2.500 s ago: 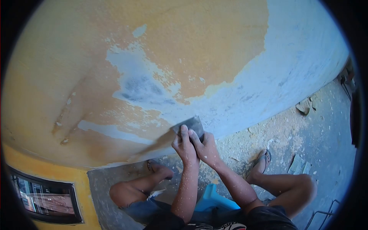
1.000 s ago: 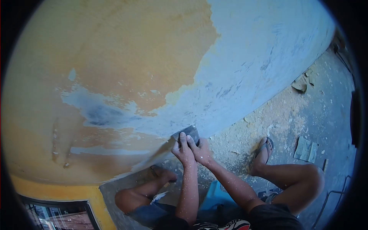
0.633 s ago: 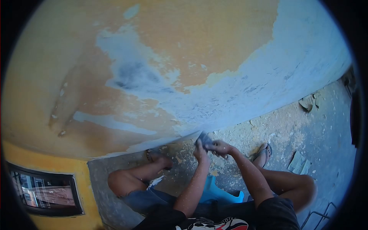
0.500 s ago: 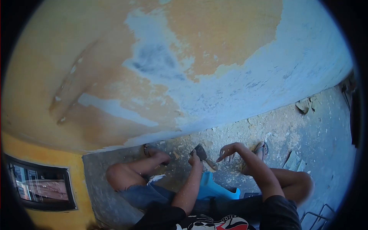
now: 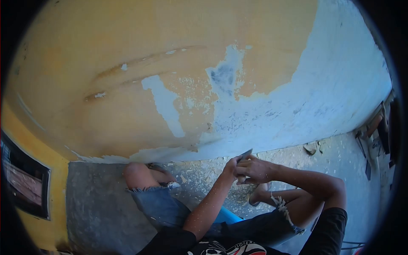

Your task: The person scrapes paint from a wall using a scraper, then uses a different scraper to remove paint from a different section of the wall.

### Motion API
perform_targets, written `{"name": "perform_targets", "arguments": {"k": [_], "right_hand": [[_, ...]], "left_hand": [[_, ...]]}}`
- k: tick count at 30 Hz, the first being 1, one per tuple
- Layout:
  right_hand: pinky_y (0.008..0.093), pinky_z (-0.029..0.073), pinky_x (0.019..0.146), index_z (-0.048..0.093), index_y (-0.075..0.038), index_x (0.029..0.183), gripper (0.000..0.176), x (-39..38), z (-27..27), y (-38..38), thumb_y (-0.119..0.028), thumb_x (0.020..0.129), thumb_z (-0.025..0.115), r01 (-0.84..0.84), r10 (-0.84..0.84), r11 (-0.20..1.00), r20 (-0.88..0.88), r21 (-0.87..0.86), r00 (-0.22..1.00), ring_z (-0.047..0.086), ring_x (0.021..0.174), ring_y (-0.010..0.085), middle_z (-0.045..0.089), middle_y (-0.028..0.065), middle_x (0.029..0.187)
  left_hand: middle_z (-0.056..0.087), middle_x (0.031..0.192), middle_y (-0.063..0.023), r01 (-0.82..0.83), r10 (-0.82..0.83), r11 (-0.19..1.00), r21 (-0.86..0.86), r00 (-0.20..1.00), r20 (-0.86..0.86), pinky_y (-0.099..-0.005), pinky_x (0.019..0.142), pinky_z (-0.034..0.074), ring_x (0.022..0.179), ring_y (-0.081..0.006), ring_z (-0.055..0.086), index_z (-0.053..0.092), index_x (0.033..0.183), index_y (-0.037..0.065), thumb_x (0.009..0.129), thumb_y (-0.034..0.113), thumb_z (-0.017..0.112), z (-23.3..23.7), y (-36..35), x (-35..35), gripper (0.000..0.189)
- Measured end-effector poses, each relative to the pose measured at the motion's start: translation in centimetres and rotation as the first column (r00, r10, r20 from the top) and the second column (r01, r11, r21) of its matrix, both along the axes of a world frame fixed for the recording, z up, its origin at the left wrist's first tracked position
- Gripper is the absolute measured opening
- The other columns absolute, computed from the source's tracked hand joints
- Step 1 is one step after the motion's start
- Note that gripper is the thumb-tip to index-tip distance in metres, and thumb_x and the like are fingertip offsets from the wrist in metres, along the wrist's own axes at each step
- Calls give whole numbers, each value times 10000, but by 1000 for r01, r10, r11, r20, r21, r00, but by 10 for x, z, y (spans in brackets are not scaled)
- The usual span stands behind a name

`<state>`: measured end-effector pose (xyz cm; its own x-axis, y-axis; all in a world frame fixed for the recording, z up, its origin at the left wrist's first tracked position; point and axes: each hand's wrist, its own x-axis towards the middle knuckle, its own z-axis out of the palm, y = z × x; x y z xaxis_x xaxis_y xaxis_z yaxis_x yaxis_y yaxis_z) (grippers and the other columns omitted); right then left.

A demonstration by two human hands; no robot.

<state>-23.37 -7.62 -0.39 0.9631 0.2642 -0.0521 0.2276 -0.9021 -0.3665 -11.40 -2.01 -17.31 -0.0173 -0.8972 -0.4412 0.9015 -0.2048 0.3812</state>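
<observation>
A paint scraper [image 5: 245, 154] is held up between my hands, its flat blade pointing up and to the right. My left hand [image 5: 230, 168] is closed on it from the left side. Fingers curled, my right hand [image 5: 255, 169] meets it from the right and overlaps the left; the handle is hidden by the hands. Beyond them rises a wall with yellow-tan paint [image 5: 178, 25], stripped to a whitish layer [image 5: 272, 119] along the bottom and right. Fine pale specks dot both forearms.
Paint flakes [image 5: 199, 170] litter the grey floor along the wall's foot. A blue plastic stool [image 5: 229, 216] shows under my legs. Larger peeled scraps [image 5: 312, 148] lie to the right, near clutter [image 5: 378, 127]. At left is a dark-framed window [image 5: 46, 191].
The scraper and my left hand have risen toward the wall. My right hand, earlier apart with loose fingers, has come over to the scraper. The view has shifted and my legs have drawn in.
</observation>
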Motion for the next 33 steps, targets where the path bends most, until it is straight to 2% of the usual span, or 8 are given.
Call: {"name": "perform_targets", "arguments": {"k": [4,7,9,10,12,15,23,33], "right_hand": [[432,413,875,554,-119,985,197,11,59,-24,-271,915,658,116,-116,993,2,-4,993,629,911,263,627,69,892],[386,430,857,621,-44,947,137,14,32,-50,-181,955,620,324,-449,652,5,686,894,592,809,245,650,86,922],[357,406,735,539,-34,740,402,14,-14,-58,-365,933,661,43,-532,339,154,940,833,480,715,211,548,66,754],[343,391,682,495,-39,672,474,16,-42,-66,-402,911,684,-201,-505,219,287,955,814,442,688,203,501,51,694],[358,298,604,367,-69,563,599,30,-82,-58,-487,941,568,-430,-635,104,392,897,665,364,606,199,413,60,570],[363,291,594,334,-59,539,568,38,-97,-57,-389,964,514,-399,-782,174,373,900,500,327,520,191,374,57,501],[398,278,649,266,-86,507,463,40,-111,-94,-248,868,506,-330,-722,334,465,883,512,297,456,178,322,51,455],[391,303,669,310,-67,504,458,44,-136,-85,-235,875,519,-314,-688,377,491,871,535,374,469,174,358,22,462]], "left_hand": [[674,1023,-146,-294,281,954,-56,945,-168,-394,755,585,876,-239,681,563,1147,-19,1027,320,377,40,-1,-3,405],[676,989,-131,-472,470,879,-68,831,297,-362,775,579,887,-246,684,554,1153,-17,993,249,498,27,9,-21,315],[624,1137,-185,-495,443,829,-261,296,846,-400,927,522,1057,-331,634,514,1257,-5,861,122,701,28,17,-39,455],[624,1137,-185,-514,449,820,-251,305,840,-400,927,522,1057,-331,634,514,1257,-5,861,122,701,41,17,-45,455],[464,1356,-239,-243,486,778,-579,-350,801,-484,1047,424,1248,-418,489,456,1359,13,745,88,785,55,6,-47,700],[439,1331,-213,-96,430,819,-566,-550,716,-561,1130,283,1322,-422,403,464,1329,21,706,84,780,41,-28,-27,702],[536,917,-53,-40,367,832,-554,-709,602,-475,951,279,901,-241,520,521,891,122,718,173,725,-14,-98,4,272],[526,966,-40,-82,384,775,-627,-727,570,-570,1043,242,1010,-240,539,523,940,126,716,119,687,-44,-94,3,278]]}}
